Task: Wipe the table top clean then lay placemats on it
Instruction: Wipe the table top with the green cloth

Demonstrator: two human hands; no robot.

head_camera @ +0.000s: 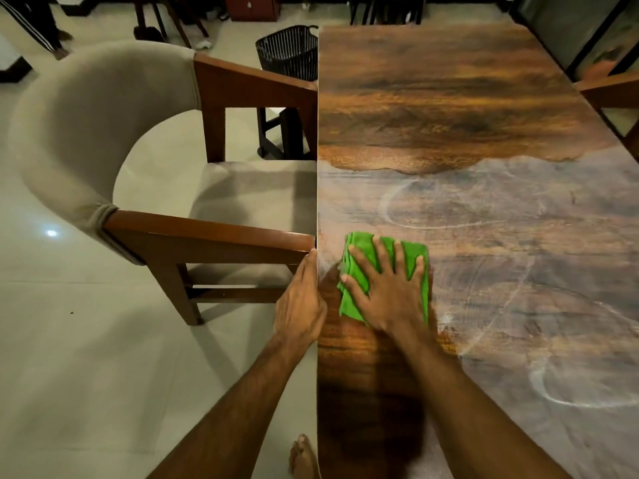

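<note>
Wiping step. My right hand (387,292), fingers flat, presses cloth (349,302) to worktop (449,98); left hand (301,299) rests straight-fingered at its edge. Next, I judge: sweep the haze (518,209) rightward.

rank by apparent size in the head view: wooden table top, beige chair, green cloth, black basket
1. brown wooden table top
2. beige upholstered chair
3. green folded cloth and black slatted basket look alike; basket sits farther, so unranked

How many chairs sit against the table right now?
2: a beige chair at the table's left edge, another's wooden arm at the right edge; more may be hidden.
</note>
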